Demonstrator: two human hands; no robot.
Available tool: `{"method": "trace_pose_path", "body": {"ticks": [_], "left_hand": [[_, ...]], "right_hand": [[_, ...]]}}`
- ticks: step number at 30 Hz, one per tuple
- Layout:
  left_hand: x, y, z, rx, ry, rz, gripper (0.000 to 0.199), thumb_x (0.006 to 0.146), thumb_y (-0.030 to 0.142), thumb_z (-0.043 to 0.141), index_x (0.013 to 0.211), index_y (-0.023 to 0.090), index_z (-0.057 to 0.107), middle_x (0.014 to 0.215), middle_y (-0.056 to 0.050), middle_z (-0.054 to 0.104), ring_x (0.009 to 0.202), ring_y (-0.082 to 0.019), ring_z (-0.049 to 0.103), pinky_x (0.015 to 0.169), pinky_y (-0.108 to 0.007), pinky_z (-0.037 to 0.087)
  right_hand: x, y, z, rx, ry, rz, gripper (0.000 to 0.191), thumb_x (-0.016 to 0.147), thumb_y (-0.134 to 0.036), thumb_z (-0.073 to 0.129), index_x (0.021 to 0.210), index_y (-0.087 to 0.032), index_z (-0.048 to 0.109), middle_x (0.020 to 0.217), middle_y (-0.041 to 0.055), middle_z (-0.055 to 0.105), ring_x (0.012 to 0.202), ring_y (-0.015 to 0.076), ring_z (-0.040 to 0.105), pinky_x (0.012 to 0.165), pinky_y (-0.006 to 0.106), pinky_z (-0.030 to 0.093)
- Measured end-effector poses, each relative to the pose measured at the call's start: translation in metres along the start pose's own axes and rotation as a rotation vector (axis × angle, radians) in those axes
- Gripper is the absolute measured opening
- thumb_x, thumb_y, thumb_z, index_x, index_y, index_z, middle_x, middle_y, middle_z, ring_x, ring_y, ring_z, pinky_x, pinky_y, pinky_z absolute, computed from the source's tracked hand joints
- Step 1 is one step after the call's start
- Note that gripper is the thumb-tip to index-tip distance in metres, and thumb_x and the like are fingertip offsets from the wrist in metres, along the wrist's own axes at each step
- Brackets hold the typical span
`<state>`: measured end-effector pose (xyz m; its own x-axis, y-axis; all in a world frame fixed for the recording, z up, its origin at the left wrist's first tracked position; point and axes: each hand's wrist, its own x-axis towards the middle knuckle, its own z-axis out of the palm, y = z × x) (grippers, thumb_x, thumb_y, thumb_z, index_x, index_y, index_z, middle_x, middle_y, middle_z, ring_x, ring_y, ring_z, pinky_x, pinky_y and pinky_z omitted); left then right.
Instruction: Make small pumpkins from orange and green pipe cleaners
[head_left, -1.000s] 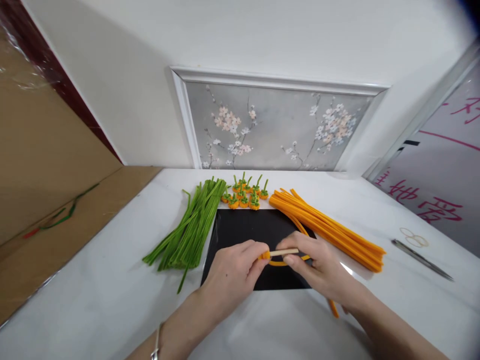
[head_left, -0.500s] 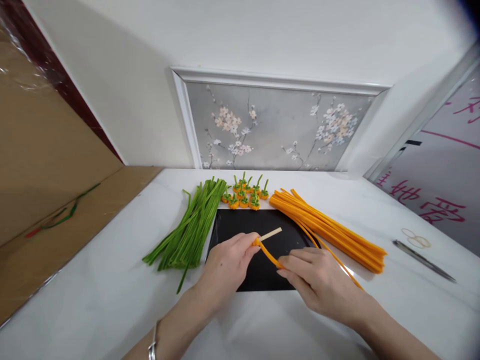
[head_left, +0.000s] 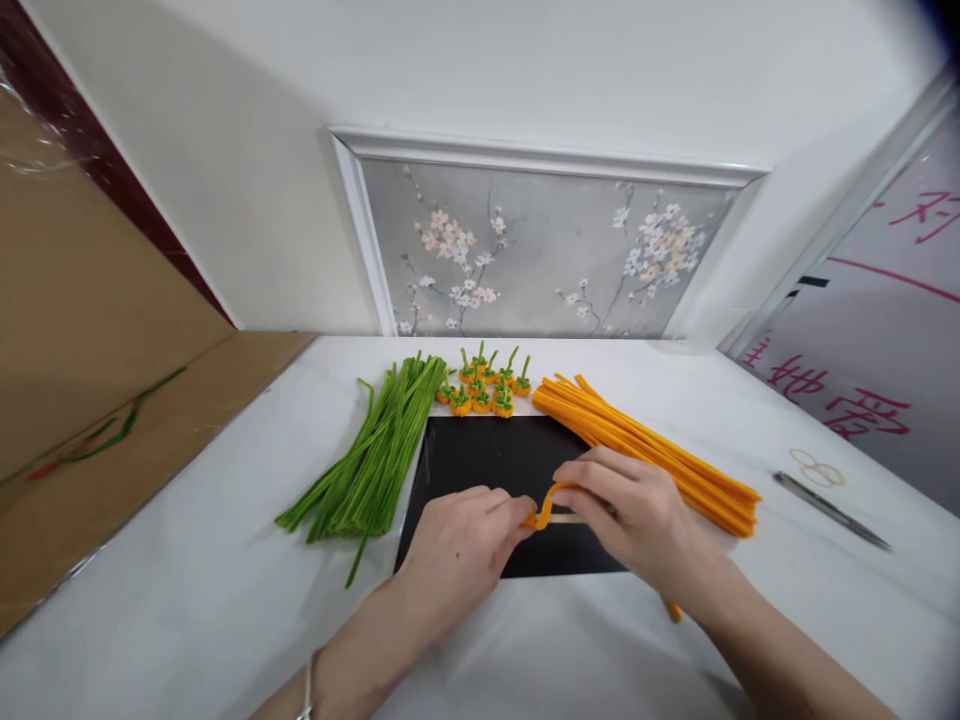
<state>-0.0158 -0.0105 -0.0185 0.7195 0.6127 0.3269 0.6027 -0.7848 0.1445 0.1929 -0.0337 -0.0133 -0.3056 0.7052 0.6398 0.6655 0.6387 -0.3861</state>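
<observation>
Over the black mat [head_left: 480, 450], my left hand [head_left: 469, 535] pinches a light flat stick [head_left: 568, 518] together with the end of an orange fuzzy stem [head_left: 544, 508]. The stick points right and lies nearly level. My right hand [head_left: 637, 505] is closed on the same orange stem and bends it up over the stick. The stem's tail shows below my right palm. Behind the mat stand several small orange pieces with green tops [head_left: 481, 400]. A bundle of green stems [head_left: 375, 450] lies left of the mat, and a bundle of orange stems [head_left: 652, 450] lies right.
Tweezers [head_left: 832, 510] and thin rubber bands [head_left: 817, 467] lie on the white table [head_left: 225, 540] at the right. Cardboard [head_left: 97, 370] borders the left side. A wall with a framed floral panel [head_left: 540, 250] rises at the back.
My right hand has moved up and closer to my left hand, lifting the orange stem across the stick. The stick has turned from slanting upward to nearly level. My left hand has shifted slightly down and right.
</observation>
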Motion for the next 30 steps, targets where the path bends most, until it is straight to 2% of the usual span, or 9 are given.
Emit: {"method": "trace_pose_path", "body": {"ticks": [6,9,13,17,23,30], "left_hand": [[-0.002,0.003,0.002,-0.045,0.092,0.085,0.015,0.093,0.017,0.049,0.085,0.021,0.06,0.066,0.003,0.063,0.058,-0.016,0.054,0.053,-0.028,0.035],[-0.004,0.005,0.003,-0.107,0.096,0.049,0.014,0.09,0.015,0.051,0.1,0.021,0.058,0.07,0.002,0.064,0.059,-0.017,0.057,0.054,-0.028,0.037],[-0.004,0.007,0.0,-0.19,0.119,0.022,0.029,0.089,0.014,0.053,0.117,0.022,0.053,0.078,0.002,0.067,0.065,-0.016,0.061,0.059,-0.026,0.042],[-0.003,0.006,-0.002,-0.234,0.173,0.046,0.018,0.093,0.017,0.05,0.107,0.025,0.059,0.078,0.003,0.068,0.066,-0.014,0.061,0.061,-0.025,0.042],[-0.002,0.0,-0.002,-0.233,0.202,-0.107,0.017,0.095,0.018,0.048,0.101,0.022,0.063,0.08,0.001,0.069,0.07,-0.015,0.063,0.063,-0.024,0.045],[-0.002,-0.001,0.001,-0.077,0.141,-0.184,0.023,0.094,0.016,0.048,0.111,0.021,0.063,0.08,0.0,0.07,0.071,-0.017,0.065,0.061,-0.026,0.046]], "right_hand": [[0.005,0.015,0.002,0.099,-0.056,0.156,0.012,0.091,-0.026,0.06,0.085,-0.021,0.068,0.078,0.0012,0.067,0.067,0.0132,0.062,0.065,0.024,0.048],[0.005,0.021,0.002,0.131,-0.175,0.205,0.016,0.091,-0.03,0.059,0.083,-0.021,0.069,0.074,0.0005,0.067,0.064,0.0126,0.061,0.061,0.022,0.046],[0.005,0.018,-0.001,0.158,-0.364,0.249,0.022,0.094,-0.03,0.053,0.083,-0.019,0.069,0.072,0.0006,0.067,0.06,0.011,0.059,0.054,0.02,0.041],[0.004,0.01,-0.002,0.103,-0.475,0.213,0.025,0.095,-0.024,0.05,0.077,-0.018,0.066,0.065,0.0,0.063,0.055,0.0106,0.054,0.051,0.022,0.034],[-0.009,0.003,0.0,-0.022,-0.579,0.109,0.03,0.096,-0.026,0.05,0.067,-0.019,0.056,0.059,-0.0035,0.053,0.054,0.0102,0.048,0.052,0.025,0.027],[-0.01,-0.011,-0.009,-0.015,-0.561,-0.021,0.028,0.098,-0.024,0.044,0.072,-0.019,0.053,0.066,-0.0018,0.056,0.057,0.0113,0.05,0.054,0.027,0.027]]}}
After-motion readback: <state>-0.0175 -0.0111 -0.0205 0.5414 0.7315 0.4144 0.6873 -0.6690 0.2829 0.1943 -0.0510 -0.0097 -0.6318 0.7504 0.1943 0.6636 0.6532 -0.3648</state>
